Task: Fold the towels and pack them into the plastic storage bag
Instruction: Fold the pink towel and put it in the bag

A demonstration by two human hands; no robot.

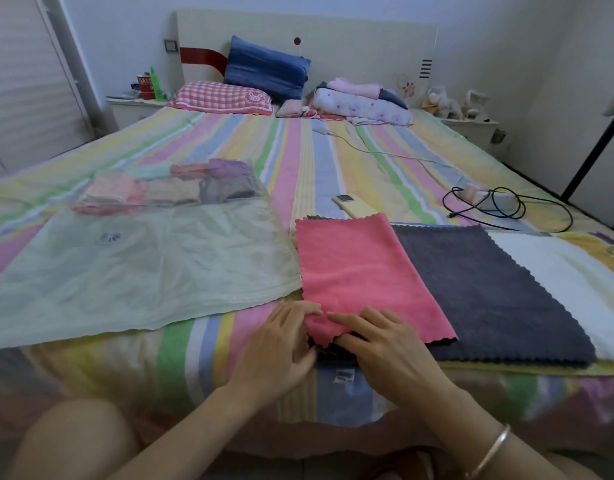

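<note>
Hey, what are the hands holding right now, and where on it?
Both hold the pink towel by its near edge: the left hand pinches the near left corner, the right hand grips the edge just beside it.

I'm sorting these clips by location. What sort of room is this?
A bedroom, most likely in a home: a wide bed with a striped sheet, pillows against a headboard, and a bedside cabinet beside it.
</note>
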